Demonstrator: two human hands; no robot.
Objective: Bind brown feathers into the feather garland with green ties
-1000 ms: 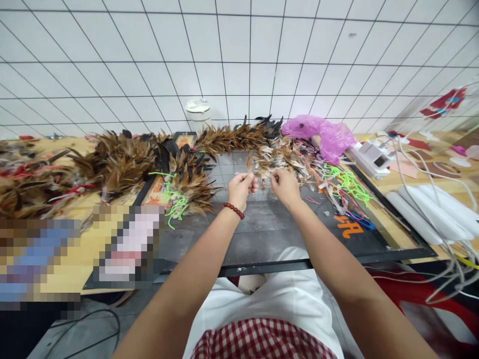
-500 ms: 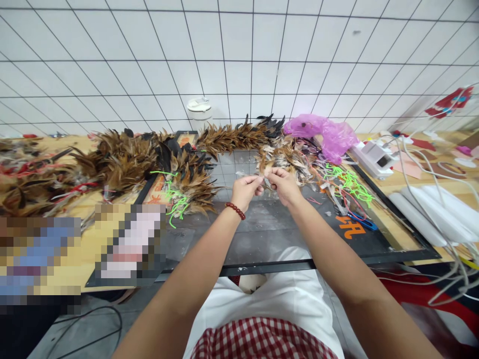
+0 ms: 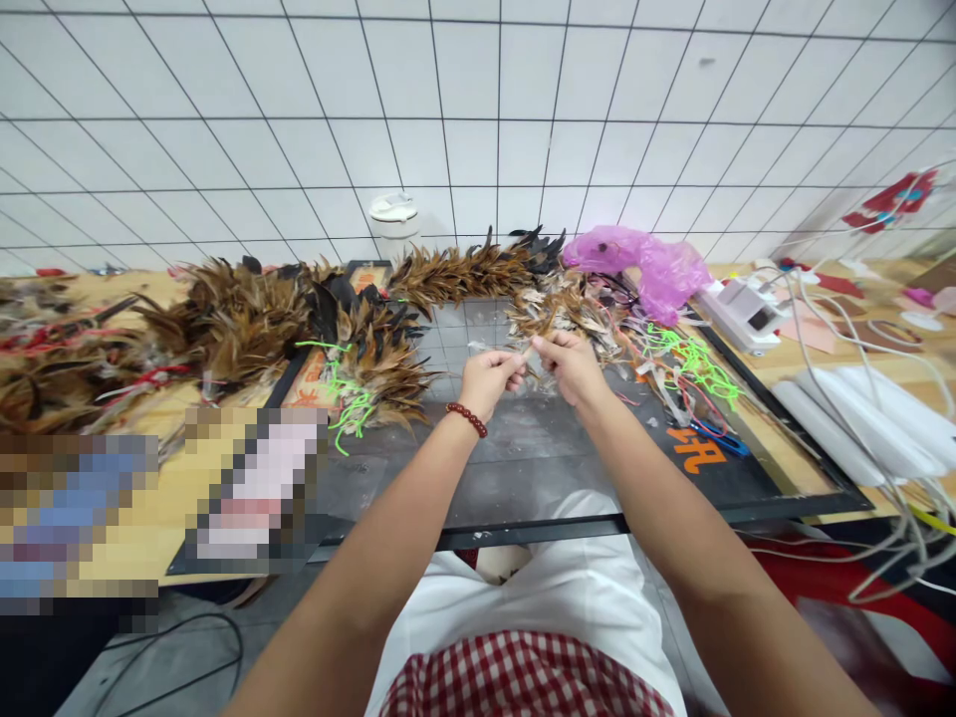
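Note:
My left hand [image 3: 489,380] and my right hand [image 3: 572,364] are raised close together over a dark cutting mat [image 3: 538,468], fingers pinched. Between them they hold a small bunch of brown feathers [image 3: 539,329] by the quills. A red bead bracelet [image 3: 467,419] circles my left wrist. Just behind my hands lies a loose heap of pale and brown feathers [image 3: 575,309]. Long strings of brown and black feathers [image 3: 358,339] stretch along the back of the mat to the left.
Neon green cords [image 3: 691,363] and blue scissors [image 3: 718,439] lie on the mat's right side. A pink plastic bag [image 3: 649,264], a white device [image 3: 743,309], white cables [image 3: 858,398] and a white cup [image 3: 395,224] by the tiled wall stand further back.
My hands have drawn closer together and the feather bunch now sticks up between them. The view has shifted only slightly.

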